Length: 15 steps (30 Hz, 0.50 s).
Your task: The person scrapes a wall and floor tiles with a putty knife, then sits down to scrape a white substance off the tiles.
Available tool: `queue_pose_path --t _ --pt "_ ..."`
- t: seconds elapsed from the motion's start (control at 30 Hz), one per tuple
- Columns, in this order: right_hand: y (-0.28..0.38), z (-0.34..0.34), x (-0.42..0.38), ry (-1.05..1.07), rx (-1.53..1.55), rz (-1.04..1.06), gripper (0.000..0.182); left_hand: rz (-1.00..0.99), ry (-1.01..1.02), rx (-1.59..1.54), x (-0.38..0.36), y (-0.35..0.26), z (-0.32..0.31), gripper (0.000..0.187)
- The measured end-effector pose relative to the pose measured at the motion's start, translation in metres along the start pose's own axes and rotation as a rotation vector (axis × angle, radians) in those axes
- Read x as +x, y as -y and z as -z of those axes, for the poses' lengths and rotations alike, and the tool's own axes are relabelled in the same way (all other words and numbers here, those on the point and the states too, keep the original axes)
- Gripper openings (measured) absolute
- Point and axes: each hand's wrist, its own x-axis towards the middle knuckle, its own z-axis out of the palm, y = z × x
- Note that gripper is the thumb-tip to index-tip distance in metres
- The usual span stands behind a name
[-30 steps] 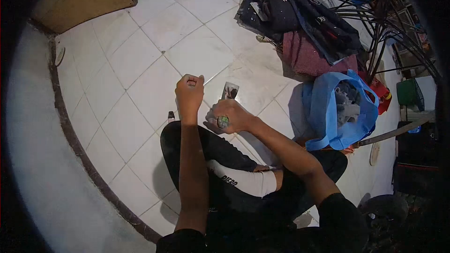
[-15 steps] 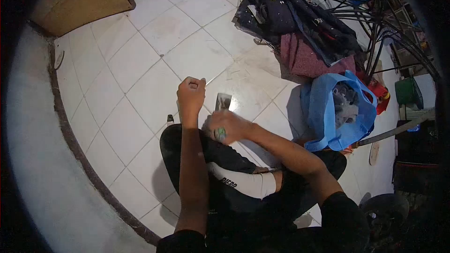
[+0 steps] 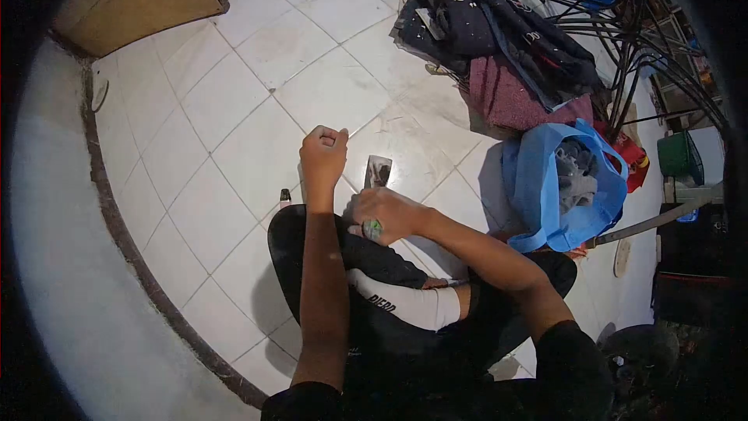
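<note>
My left hand (image 3: 322,160) is raised over the tiles with its fingers curled into a fist; what it holds, if anything, is hidden. Closed just above my bent leg, my right hand (image 3: 389,213) grips a small greyish-green thing (image 3: 372,229) whose kind I cannot make out. Beyond the right knuckles, a small rectangular packet (image 3: 379,171) with a dark and pale face lies on the floor. A small bottle (image 3: 285,196) with a dark top stands by my knee, left of the left forearm.
A blue bag (image 3: 538,179) holding grey cloth stands to the right. Behind it lie dark clothes (image 3: 499,31) and a maroon cloth (image 3: 518,96), beside a black metal rack (image 3: 623,47). A wooden panel (image 3: 140,0) is at upper left, above the wall's edge. My crossed legs occupy the front.
My right hand has shifted slightly down and is less blurred; more of the packet shows. The left hand stays closed, almost in place. The view has shifted a little.
</note>
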Motion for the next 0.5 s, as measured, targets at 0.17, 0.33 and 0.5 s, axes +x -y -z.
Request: queue_pose_path --t 0.17,0.33,0.5 --pt "-0.032 0.019 0.004 -0.122 -0.072 0.002 0.019 0.010 0.025 -0.041 -0.002 -0.002 -0.002 0.026" --pt "-0.041 0.019 0.011 -0.107 -0.042 -0.095 0.024 -0.009 0.020 -0.012 -0.002 -0.003 -0.002 0.027" --pt "-0.020 -0.007 0.008 -0.038 -0.002 0.050 0.027 -0.011 0.022 -0.009 -0.002 -0.005 -0.002 0.027"
